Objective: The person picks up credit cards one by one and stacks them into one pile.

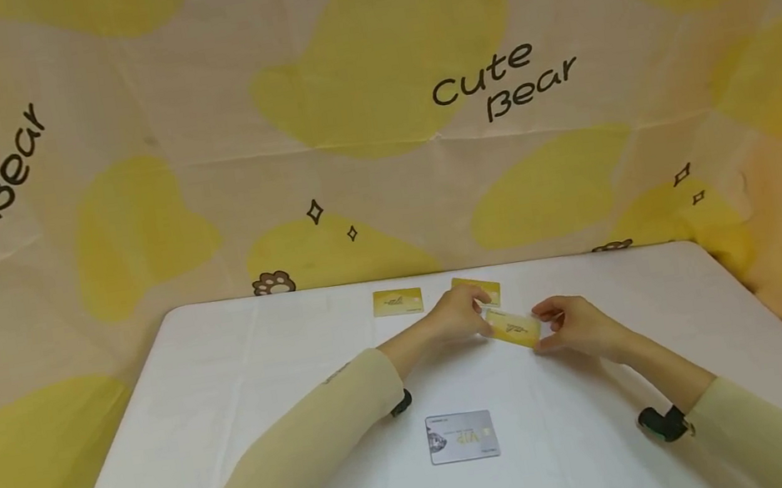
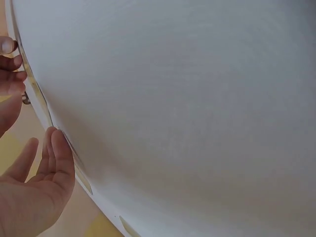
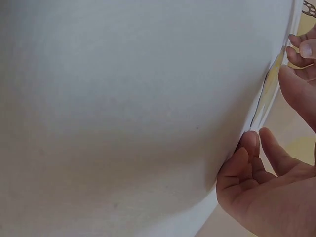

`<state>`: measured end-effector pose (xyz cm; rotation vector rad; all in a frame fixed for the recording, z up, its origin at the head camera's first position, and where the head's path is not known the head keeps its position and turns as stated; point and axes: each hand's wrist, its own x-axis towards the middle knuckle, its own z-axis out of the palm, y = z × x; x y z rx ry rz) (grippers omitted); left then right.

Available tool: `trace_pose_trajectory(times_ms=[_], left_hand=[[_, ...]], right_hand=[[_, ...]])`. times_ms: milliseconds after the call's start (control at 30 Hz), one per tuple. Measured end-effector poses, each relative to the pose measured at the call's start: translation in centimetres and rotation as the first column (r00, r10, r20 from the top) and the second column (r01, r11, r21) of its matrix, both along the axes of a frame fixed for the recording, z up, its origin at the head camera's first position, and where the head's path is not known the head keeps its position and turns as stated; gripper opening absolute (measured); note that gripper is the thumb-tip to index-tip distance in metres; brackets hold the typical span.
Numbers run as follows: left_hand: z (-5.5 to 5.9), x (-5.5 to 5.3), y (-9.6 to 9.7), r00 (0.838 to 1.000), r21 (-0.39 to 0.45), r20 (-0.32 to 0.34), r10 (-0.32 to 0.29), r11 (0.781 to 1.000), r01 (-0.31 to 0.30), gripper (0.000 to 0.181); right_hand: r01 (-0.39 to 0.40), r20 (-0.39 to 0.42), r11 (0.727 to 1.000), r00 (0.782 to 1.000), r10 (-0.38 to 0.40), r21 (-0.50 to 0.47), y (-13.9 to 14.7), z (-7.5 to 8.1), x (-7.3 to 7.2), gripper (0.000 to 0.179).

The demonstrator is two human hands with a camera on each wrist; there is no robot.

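A yellow card [image 1: 514,328] with small dark print sits between the two hands, slightly slanted. At its left end, my left hand [image 1: 456,314] holds the card by the edge with thumb and fingertips. The right hand [image 1: 579,325] grips the opposite short edge the same way. In the left wrist view the left hand [image 2: 42,182] has bent fingers at the card's end. The right wrist view shows the right hand [image 3: 266,182] at the other end of the thin card [image 3: 268,89], seen nearly edge-on. Just behind the left fingers lies another yellow card [image 1: 489,290], partly covered.
A third yellow card [image 1: 397,302] lies near the back edge of the white table [image 1: 233,402]. Closer to me is a silver VIP card [image 1: 462,437], between the forearms. Behind the table hangs a yellow-patterned cloth [image 1: 371,112].
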<state>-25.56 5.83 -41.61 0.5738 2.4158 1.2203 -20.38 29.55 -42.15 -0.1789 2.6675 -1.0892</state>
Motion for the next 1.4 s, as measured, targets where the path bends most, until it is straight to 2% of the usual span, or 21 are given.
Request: trace_pose_trajectory(times_ms=[133, 267, 467, 633, 967, 1233, 1400], left_hand=[[-0.17, -0.07, -0.03, 1.0, -0.006, 0.014, 0.011, 1.0, -0.01, 0.054], [-0.39, -0.16, 0.13, 1.0, -0.032, -0.005, 0.023, 0.999, -0.023, 0.052], [-0.72, -0.45, 0.44, 0.999, -0.099, -0.032, 0.04, 0.994, -0.043, 0.051], [-0.78, -0.6, 0.41, 0.999, -0.127, -0.041, 0.032, 0.991, -0.037, 0.052], [-0.89, -0.62, 0.39, 1.0, -0.12, -0.022, 0.017, 0.993, -0.019, 0.054], [-0.71, -0.61, 0.42, 0.999, -0.128, -0.045, -0.001, 0.992, -0.005, 0.054], [-0.69, -0.67, 0.5, 0.999, -0.089, -0.044, -0.026, 0.996, 0.022, 0.053]], right_hand=[[-0.015, -0.014, 0.999, 1.0, 0.016, 0.043, -0.32, -0.22, -0.29, 0.06], [-0.006, -0.005, 0.997, 1.0, 0.006, 0.072, -0.5, -0.29, -0.51, 0.059], [-0.014, -0.008, 0.996, 1.0, 0.015, 0.086, -0.63, -0.26, -0.76, 0.056], [-0.018, -0.008, 0.996, 1.0, 0.019, 0.086, -0.73, -0.28, -0.86, 0.054], [-0.013, -0.001, 0.997, 1.0, 0.013, 0.08, -0.7, -0.29, -0.76, 0.055], [-0.033, -0.036, 0.999, 0.999, 0.034, 0.032, -0.71, -0.19, -0.63, 0.051], [-0.032, -0.055, 0.999, 0.998, 0.031, -0.003, -0.69, 0.02, -0.43, 0.047]])
